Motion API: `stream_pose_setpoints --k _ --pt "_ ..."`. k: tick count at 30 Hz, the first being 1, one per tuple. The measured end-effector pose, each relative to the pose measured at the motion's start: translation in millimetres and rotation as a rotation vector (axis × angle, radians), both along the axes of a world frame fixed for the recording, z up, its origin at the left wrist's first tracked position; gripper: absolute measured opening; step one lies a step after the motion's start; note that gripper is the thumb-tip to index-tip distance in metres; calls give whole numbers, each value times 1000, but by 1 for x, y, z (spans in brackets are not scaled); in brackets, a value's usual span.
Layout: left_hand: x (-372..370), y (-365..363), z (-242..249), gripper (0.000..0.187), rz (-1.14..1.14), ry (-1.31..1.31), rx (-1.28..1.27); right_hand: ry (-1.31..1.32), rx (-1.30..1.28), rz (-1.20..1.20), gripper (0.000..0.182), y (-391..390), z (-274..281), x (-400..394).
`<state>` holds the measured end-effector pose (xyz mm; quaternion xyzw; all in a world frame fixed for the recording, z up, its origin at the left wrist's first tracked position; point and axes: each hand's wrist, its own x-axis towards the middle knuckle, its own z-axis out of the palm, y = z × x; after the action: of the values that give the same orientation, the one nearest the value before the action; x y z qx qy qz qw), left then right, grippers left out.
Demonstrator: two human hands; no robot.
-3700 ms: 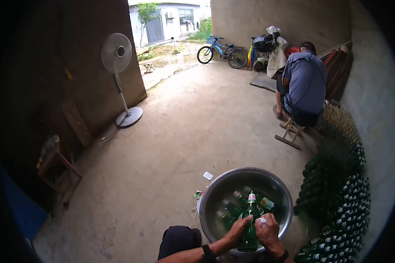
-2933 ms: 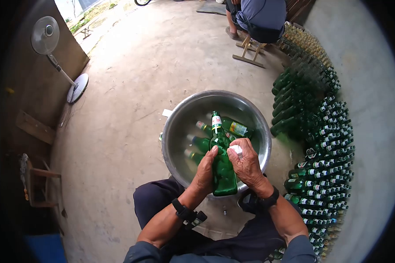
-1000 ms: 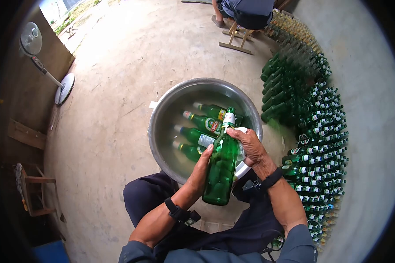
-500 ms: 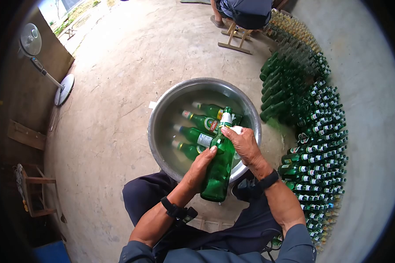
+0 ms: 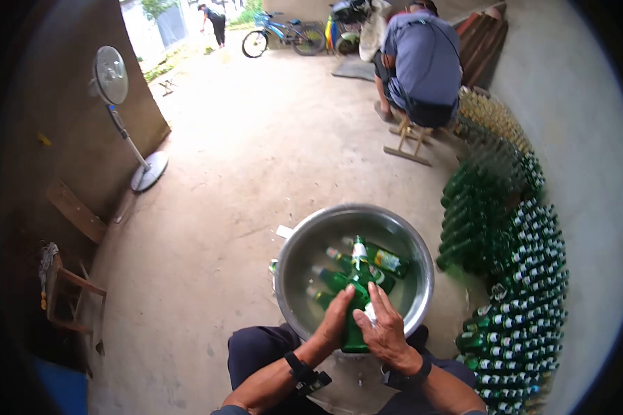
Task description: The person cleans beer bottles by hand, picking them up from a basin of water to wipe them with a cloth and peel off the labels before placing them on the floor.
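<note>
A green glass bottle [image 5: 355, 336] is held upright-slanting over the near side of a round metal basin [image 5: 289, 304], its neck with a white label pointing away from me. My left hand [image 5: 333, 319] grips the bottle's body from the left. On the right side, my right hand [image 5: 386, 332] presses round the same bottle with something small and white [image 5: 370, 312] under its fingers. Several green bottles lie in the cloudy water of the basin, one with a yellowish label [image 5: 387, 261].
Rows of green bottles [image 5: 526, 304] are stacked along the right wall. A person [image 5: 422, 66] sits on a wooden stool [image 5: 410, 142] at the back. A standing fan [image 5: 149, 171] and a wooden chair [image 5: 79, 280] are on the left; a bicycle [image 5: 284, 31] stands behind.
The view has tilted up, showing more of the room's far side. My right hand has moved from the bottle's neck down to its body; the bottle stays in my hands.
</note>
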<state>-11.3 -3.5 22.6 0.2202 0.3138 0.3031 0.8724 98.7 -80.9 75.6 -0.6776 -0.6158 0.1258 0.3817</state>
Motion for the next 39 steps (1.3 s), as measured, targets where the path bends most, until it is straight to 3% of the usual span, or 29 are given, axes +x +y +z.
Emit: stream_pose_setpoints --k 2,4,6,12,17,20,24,28,31,33,36,39 --pt "2 -3 6 40 -47 -36 -53 107 19 4 66 4 -1 5" --pt "2 -9 5 39 -92 -42 -91 285 -124 -162 63 8 2 10" --pt "4 -18 5 40 -119 -37 -117 385 -52 -221 61 16 -13 22" --pt "11 -11 -8 42 -31 -81 -97 270 4 -135 57 18 -19 19" --pt "5 0 -21 40 31 -112 -20 206 -37 -37 67 -2 -13 1" --pt "0 -2 -2 39 45 -46 2 124 16 -18 71 -6 -10 -4" --pt "9 -11 1 39 87 -20 25 272 -38 -43 64 -5 -5 7" --pt "8 -28 24 40 -32 39 26 560 -190 -133 57 4 -1 27" --pt "15 -32 18 40 -26 19 4 537 -180 -163 56 4 -3 32" --pt "13 -24 11 37 -25 2 55 355 61 -146 54 4 -15 22" --pt "13 -20 19 35 111 13 37 366 -41 -89 56 -9 3 9" --pt "6 2 -4 33 159 87 198 153 19 -26 61 -17 15 -11"
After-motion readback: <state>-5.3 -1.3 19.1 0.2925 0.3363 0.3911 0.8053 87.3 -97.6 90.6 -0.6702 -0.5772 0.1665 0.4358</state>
